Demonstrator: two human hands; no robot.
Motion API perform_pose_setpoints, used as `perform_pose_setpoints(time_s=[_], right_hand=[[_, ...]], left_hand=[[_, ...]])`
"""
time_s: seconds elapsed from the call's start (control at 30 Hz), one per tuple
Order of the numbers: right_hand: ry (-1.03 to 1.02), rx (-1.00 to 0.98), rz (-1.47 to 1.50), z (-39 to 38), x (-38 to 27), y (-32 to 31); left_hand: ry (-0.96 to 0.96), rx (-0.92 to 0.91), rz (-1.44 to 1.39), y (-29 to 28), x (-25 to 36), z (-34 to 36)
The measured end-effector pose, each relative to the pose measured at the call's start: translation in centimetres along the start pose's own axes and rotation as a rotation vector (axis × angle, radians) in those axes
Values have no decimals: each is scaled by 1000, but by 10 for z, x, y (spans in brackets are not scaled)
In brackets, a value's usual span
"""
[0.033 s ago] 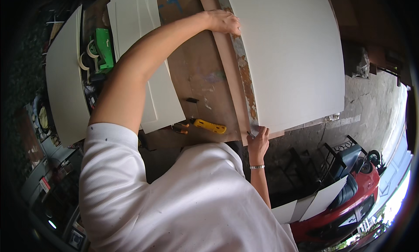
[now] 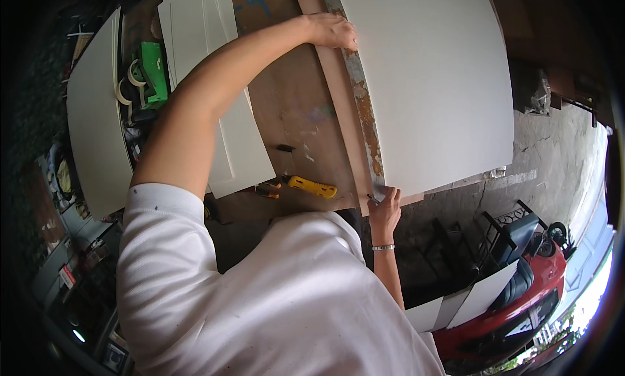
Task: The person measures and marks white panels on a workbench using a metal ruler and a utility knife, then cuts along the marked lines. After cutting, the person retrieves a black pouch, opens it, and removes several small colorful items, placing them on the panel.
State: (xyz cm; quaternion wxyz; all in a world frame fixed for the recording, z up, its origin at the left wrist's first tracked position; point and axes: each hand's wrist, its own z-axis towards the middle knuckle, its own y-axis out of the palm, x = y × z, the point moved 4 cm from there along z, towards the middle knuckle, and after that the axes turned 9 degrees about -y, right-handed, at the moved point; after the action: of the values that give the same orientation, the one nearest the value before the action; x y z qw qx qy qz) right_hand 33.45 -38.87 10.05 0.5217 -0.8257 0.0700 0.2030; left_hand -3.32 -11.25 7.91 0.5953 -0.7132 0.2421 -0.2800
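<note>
A long flat straightedge bar (image 2: 362,99), its grey surface patched with rust-brown, lies along the left edge of a large white sheet (image 2: 433,83). My left hand (image 2: 333,31) is closed over the bar toward its far end, fingers curled at the sheet's edge. Close to my body, at the bar's near end, my right hand (image 2: 385,210) pinches a thin dark pen-like tool (image 2: 373,199); its exact kind is too small to make out. Brown board (image 2: 338,109) shows beneath the bar on its left side.
On the brown work table (image 2: 280,102) lie a yellow utility knife (image 2: 312,186), orange-handled pliers (image 2: 267,194) and a small black piece (image 2: 284,148). White panels (image 2: 244,151) and a green tape dispenser (image 2: 153,73) are at the left. A red car (image 2: 521,311) stands lower right.
My right hand has shifted very slightly, and more of the thin tool shows at its fingers. My left hand keeps its hold on the bar.
</note>
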Motion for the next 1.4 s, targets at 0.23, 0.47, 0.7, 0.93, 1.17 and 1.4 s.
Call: perform_pose_setpoints(time_s=[0.23,0.47,0.7,0.93,1.17,1.4], right_hand=[[-18,43,1,8,-1,5],[-8,35,11,6,1,6],[-206,137,113,11,15,-17],[7,371,685,87,52,-97],[-562,389,945,296,-76,-77],[-742,523,736,457,-204,-36]], left_hand=[[55,3,100,-3,-2,4],[-7,-40,19,4,-1,4],[-100,142,63,5,14,-18],[-783,339,-287,39,62,-30],[-1105,4,-173,28,100,-13],[-1194,-122,-216,20,104,-3]])
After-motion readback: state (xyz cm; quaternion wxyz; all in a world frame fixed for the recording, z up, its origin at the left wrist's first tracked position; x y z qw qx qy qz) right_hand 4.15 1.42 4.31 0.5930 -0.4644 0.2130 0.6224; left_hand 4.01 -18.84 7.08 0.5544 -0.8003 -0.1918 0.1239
